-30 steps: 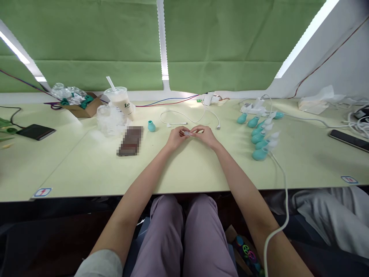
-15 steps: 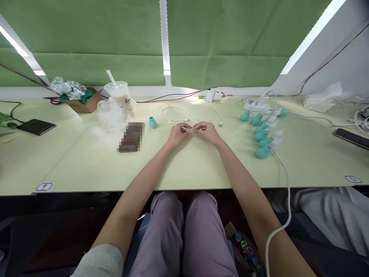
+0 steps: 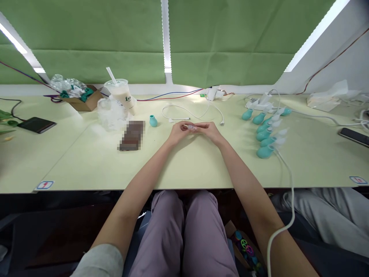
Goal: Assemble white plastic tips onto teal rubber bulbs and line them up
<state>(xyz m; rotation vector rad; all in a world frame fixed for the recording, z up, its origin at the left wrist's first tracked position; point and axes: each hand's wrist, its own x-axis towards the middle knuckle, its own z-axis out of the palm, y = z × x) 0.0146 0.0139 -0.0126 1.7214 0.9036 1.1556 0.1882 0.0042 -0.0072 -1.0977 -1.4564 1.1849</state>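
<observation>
Between my two hands, a little above the table's middle, is a small clear plastic piece (image 3: 191, 127). My left hand (image 3: 179, 131) pinches its left end with the fingertips. From the other side my right hand (image 3: 211, 132) grips it too, fingers closed over part of it, so its full shape is hidden. A teal rubber bulb (image 3: 153, 121) stands upright to the left, apart from my hands. Over on the right lies a row of several more teal bulbs (image 3: 263, 134), some with translucent white tips (image 3: 280, 135) fitted.
A blurred dark rectangular object (image 3: 132, 135), a plastic bag (image 3: 111, 115) and a drink cup (image 3: 122, 94) stand left. Behind my hands lies a white cable (image 3: 198, 117). A cardboard box (image 3: 83, 103) is back left, a power strip (image 3: 258, 103) back right, a phone (image 3: 354, 137) far right.
My fingers have shifted slightly on the clear piece, and its angle has changed a little. Both hands stay in nearly the same place. The view has moved slightly.
</observation>
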